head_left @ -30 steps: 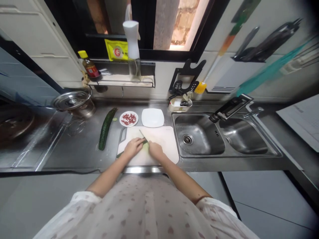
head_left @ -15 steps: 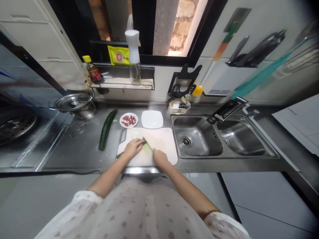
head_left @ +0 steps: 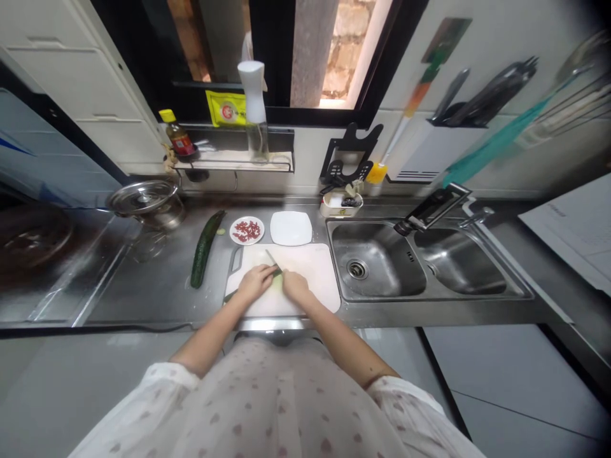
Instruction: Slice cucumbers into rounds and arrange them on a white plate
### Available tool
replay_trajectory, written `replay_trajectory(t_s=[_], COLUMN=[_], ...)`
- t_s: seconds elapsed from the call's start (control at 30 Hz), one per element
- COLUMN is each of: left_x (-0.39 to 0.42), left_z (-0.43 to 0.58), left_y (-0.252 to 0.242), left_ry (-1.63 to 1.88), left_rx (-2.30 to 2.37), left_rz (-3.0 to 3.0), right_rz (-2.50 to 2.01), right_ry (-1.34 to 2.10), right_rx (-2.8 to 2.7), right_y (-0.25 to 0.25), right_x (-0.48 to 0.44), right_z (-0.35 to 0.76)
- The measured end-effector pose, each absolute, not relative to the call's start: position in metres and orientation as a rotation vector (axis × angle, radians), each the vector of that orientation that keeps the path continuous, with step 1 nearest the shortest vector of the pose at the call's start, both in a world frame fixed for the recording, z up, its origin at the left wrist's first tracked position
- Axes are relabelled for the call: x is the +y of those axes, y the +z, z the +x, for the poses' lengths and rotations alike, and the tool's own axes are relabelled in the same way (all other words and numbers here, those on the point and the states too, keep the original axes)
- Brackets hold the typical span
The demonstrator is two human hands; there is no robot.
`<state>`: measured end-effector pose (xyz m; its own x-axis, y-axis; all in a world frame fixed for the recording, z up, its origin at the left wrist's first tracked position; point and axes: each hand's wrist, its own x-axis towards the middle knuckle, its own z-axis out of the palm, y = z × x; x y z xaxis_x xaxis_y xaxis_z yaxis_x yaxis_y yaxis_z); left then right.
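A white cutting board [head_left: 315, 273] lies on the steel counter in front of me. My left hand [head_left: 255, 282] is curled down on a green cucumber piece [head_left: 231, 296] that sticks out from under it on the board. My right hand [head_left: 296, 286] is closed on a knife handle, and the thin knife blade [head_left: 272, 258] points away from me beside the left fingers. A whole dark green cucumber [head_left: 204, 247] lies on the counter left of the board.
Behind the board sit a small plate of red pieces [head_left: 247, 230] and an empty white square plate [head_left: 291, 228]. A double sink [head_left: 420, 264] with a faucet [head_left: 432, 210] lies to the right. A lidded steel pot [head_left: 146, 200] stands at the left, a bottle shelf [head_left: 233, 159] behind.
My right hand pulled back toward me with the knife, then returned forward next to my left hand. The left hand stayed on the cucumber piece.
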<state>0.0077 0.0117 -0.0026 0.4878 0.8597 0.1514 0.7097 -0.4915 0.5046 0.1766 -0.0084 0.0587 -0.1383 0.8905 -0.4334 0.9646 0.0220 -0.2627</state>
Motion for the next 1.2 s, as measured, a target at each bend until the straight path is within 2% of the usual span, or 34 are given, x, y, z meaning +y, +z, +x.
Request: replay_trajectory(t_s=[0.4, 0.73, 0.93, 1.2], left_x=[0.008, 0.01, 0.011, 0.019], left_z=[0.009, 0.009, 0.015, 0.03], left_y=[0.01, 0.005, 0.015, 0.042], left_ry=[0.453, 0.809, 0.91, 0.71], left_rx=[1.405, 1.651, 1.563, 1.419], left_rz=[2.266, 1.781, 1.889, 2.057], right_rz=[1.957, 2.133, 2.178, 2.107], right_ry=[-0.722, -0.322, -0.205, -0.058], right_rx=[2.063, 1.996, 2.082, 2.299], right_y=[0.061, 0.076, 0.074, 0.072], right_x=[-0.051, -0.072, -0.071, -0.074], right_z=[0.209, 0.235, 0.238, 0.234])
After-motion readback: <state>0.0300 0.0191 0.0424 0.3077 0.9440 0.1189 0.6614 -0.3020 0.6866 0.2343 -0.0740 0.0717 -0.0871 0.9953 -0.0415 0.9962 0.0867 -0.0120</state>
